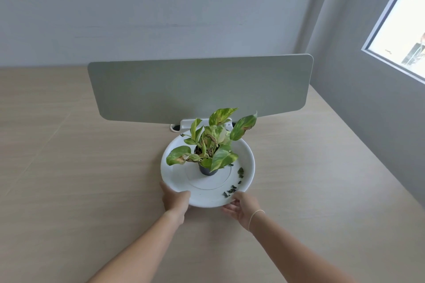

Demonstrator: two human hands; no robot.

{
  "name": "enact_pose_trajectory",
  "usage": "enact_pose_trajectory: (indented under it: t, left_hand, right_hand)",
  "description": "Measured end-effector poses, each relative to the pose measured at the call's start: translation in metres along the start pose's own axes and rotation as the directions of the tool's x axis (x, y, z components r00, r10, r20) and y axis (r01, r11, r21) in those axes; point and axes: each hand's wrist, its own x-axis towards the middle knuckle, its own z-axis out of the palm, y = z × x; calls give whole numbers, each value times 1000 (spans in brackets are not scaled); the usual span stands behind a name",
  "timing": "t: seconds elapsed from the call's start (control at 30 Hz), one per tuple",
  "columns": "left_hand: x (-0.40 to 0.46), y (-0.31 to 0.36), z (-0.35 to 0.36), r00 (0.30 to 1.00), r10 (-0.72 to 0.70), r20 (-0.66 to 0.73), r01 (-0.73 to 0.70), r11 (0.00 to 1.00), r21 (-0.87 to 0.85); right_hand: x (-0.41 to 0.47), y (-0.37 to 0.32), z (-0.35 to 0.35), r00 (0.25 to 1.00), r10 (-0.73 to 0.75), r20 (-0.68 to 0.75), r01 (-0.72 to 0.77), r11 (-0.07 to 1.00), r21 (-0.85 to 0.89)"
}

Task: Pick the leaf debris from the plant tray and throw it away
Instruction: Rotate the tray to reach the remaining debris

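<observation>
White plant tray (208,199) gripped at near rim: my left hand (176,201), right hand (241,208) closed on it. Leaf debris (232,189) on tray's right-near floor. Step: positioning. Next: free one hand, pinch fragments.

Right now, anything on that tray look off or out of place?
Yes. Dark leaf bits lie scattered along the right front of the white tray, near the right hand; one more sits at the back left rim. The plant has browned leaf tips. Pot stands upright; nothing spilled otherwise.
</observation>
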Motion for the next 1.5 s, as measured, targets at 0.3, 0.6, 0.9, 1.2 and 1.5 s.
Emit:
enact_pose_trajectory:
  t: [0.3,0.6,0.9,1.2,1.5]
  left_hand:
    - [23,14,-19,991,-50,127,48,999,18]
    - [38,14,-23,996,-64,66,69,995,-78]
    - [25,-5,-8,981,-35,193,53,995,-86]
    - [25,0,-13,968,-61,241,84,993,-85]
    - [28,8,-20,958,-70,277,88,995,-53]
  right_hand:
    - [7,-22,-19,996,-72,-61,66,993,-102]
    - [15,-24,-22,977,-117,-179,98,989,-111]
    - [11,-12,-13,981,-111,-158,113,994,6]
    - [10,-25,-18,789,-474,-391,220,812,-540]
    - [20,-36,-19,698,-670,252,332,-8,-943]
